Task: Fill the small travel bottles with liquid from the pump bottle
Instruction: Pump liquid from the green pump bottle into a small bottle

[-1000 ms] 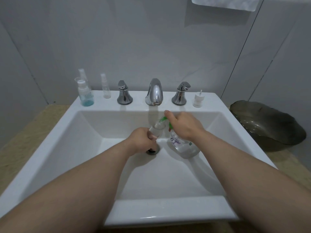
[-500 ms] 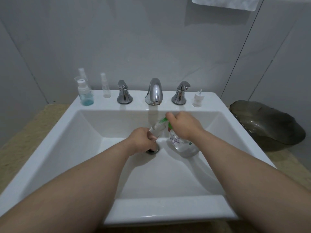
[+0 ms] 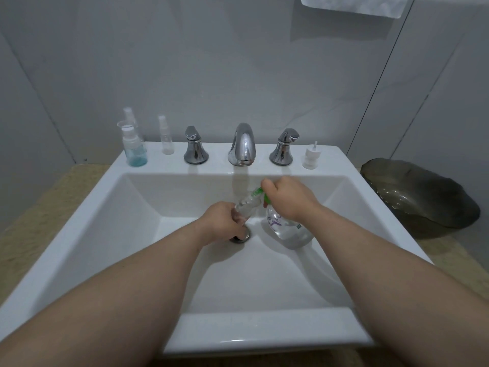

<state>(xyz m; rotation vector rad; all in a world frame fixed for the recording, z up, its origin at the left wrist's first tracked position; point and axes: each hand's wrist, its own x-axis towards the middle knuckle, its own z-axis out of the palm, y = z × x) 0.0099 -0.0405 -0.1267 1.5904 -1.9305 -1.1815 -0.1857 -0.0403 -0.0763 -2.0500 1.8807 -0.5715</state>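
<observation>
A clear pump bottle [image 3: 288, 229] with a green pump head [image 3: 258, 192] stands in the white sink basin [image 3: 111, 234], right of the drain [image 3: 242, 235]. My right hand [image 3: 288, 198] rests on top of the pump head. My left hand [image 3: 225, 221] grips a small clear travel bottle [image 3: 247, 205], tilted with its mouth up under the green nozzle. On the back ledge stand a blue-tinted spray bottle [image 3: 133, 147], a taller clear one behind it [image 3: 128, 115], a slim clear spray bottle [image 3: 166, 140] and a loose white pump cap [image 3: 311, 156].
A chrome faucet [image 3: 243, 144] with two chrome handles [image 3: 195, 149] [image 3: 283, 147] lines the back ledge. A dark glass leaf-shaped dish [image 3: 420, 197] lies on the counter at right. A white towel [image 3: 354, 4] hangs on the wall above.
Almost nothing has changed. My right hand has shifted very slightly on the pump head; the left hand and travel bottle stay in place.
</observation>
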